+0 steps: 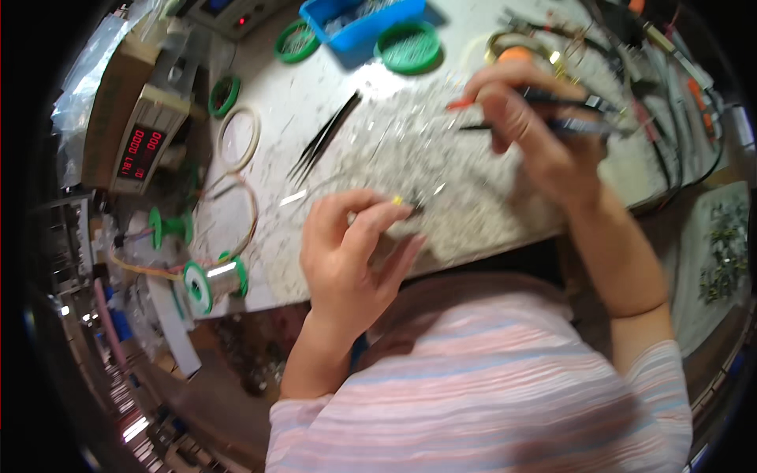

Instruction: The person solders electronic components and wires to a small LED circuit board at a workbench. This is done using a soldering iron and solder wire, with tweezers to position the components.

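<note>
Over the near part of the table, my left hand (343,256) is closed in a pinch at thumb and fingertips. A small part (399,202) with a yellow piece and a dark end shows there; its kind is too small to tell. My right hand (536,130), raised and blurred to the right, is wrapped round a slim dark hand tool (576,126). A red tip and a dark tip stick out on the tool's left side, and its exact kind is unclear. Black tweezers (323,139) lie on the table between the hands and the far edge.
Across the back stand a blue bin (355,35) and round green dishes (408,49) of small parts. At left are a meter with red digits (142,146) and a solder wire spool (214,284). Cables and tools (670,87) crowd the right edge; a tray of parts (714,260) sits lower right.
</note>
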Tool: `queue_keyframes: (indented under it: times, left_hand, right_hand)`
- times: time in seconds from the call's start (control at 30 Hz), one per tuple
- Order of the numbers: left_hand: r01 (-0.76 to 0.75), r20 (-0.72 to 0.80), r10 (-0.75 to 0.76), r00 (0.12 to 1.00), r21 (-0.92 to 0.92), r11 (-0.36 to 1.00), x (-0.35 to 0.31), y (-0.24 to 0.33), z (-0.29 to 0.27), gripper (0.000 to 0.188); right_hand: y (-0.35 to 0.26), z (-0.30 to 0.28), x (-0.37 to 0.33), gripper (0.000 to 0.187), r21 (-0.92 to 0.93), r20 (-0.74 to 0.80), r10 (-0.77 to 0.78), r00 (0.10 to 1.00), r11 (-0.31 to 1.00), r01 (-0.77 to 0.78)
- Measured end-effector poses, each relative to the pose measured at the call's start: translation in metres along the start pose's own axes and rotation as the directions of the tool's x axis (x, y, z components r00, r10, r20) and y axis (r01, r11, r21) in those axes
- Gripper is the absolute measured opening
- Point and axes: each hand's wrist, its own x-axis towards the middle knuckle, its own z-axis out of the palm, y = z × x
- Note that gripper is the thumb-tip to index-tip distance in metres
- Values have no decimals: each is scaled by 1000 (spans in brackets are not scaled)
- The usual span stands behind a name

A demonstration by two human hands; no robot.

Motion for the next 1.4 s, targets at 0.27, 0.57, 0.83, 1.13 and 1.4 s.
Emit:
queue_keyframes:
  times: [0.27, 0.57, 0.83, 1.13, 1.4]
  left_hand:
    - [21, 40, -27, 999, 143, 989, 7, -7, 9, 27]
    - [82, 78, -79, 994, -40, 996, 9, -12, 6, 22]
    - [110, 186, -105, 977, -16, 994, 13, -14, 3, 24]
    - [100, -149, -126, 981, -173, 980, 10, -21, 9, 23]
    - [218, -103, -205, 973, 135, 967, 28, -23, 10, 19]
  right_hand:
    - [-19, -48, 43, 15, -289, -321, -271, 907, 940, 179]
    - [13, -151, 180, 25, -588, -438, 2, 899, 756, -289]
    - [52, -168, 203, 18, -544, -373, 347, 860, 669, -506]
    - [33, -153, 116, 30, 85, -369, 297, 881, 954, -286]
    - [7, -202, 3, 29, 380, -590, 390, 707, 907, -183]
